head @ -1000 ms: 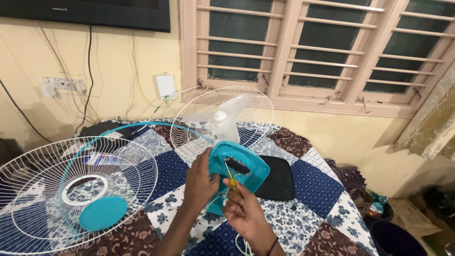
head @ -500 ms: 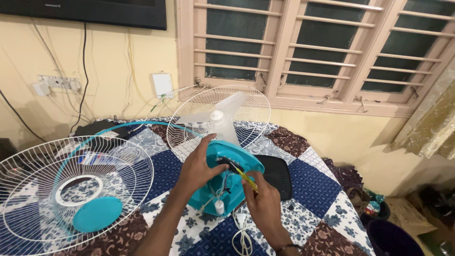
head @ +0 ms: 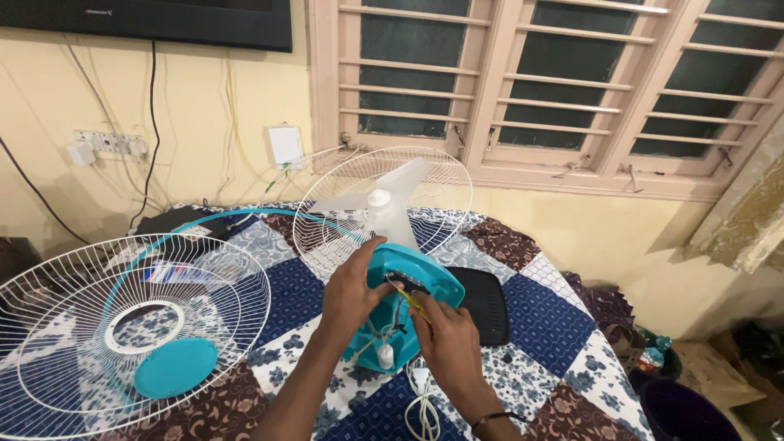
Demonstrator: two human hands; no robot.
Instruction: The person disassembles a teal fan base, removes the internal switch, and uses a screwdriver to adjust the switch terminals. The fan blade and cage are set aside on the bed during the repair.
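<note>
Front grille (head: 131,327): white wire guard with a teal centre cap, lying flat at the left edge of the patchwork bedspread (head: 555,327).
Left hand (head: 353,287): fingers clasped on the rim of the teal motor housing (head: 412,296), steadying it mid-bed.
Step in hand: work inside the opened housing, judging by the exposed parts.
Right hand (head: 447,343): pinching a yellow-handled screwdriver (head: 411,299), tip into the housing.
Next move calls for: a firm brace and a straight tool.
Rear grille (head: 384,204): upright behind, white blades inside.
</note>
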